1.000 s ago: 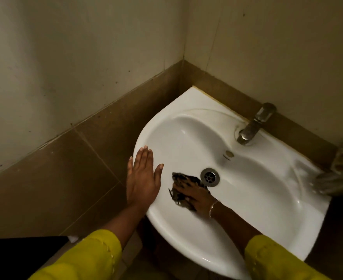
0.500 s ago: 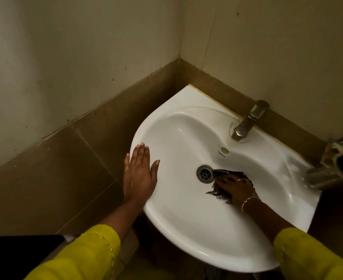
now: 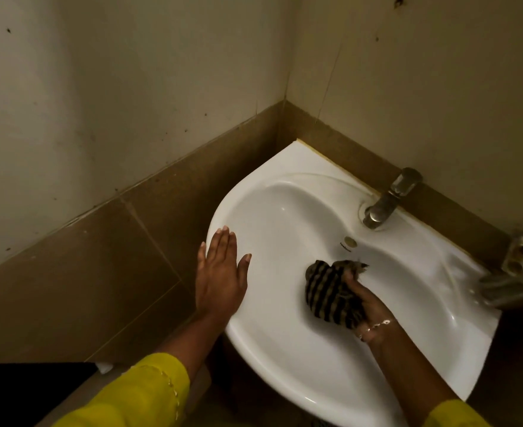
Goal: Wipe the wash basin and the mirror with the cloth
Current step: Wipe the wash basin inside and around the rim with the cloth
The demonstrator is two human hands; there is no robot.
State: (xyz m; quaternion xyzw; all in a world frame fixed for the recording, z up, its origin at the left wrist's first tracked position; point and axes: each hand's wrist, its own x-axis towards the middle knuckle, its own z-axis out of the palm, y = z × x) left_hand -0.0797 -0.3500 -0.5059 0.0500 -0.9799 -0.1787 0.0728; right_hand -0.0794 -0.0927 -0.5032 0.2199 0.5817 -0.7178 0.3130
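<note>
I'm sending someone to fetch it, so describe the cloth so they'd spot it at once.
Find the white basin in the corner. In its bowl, below the metal tap, the right hand grips the cloth. It alone is dark, bunched up, with black and tan stripes.

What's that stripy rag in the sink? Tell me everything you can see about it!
The cloth is a dark rag with paler tan stripes. It looks soft, is crumpled into a bunch, and has a frayed far edge. It lies low in the bowl of the white wash basin. The right hand grips it from the near side and presses it onto the bowl. The left hand does not touch it.
</note>
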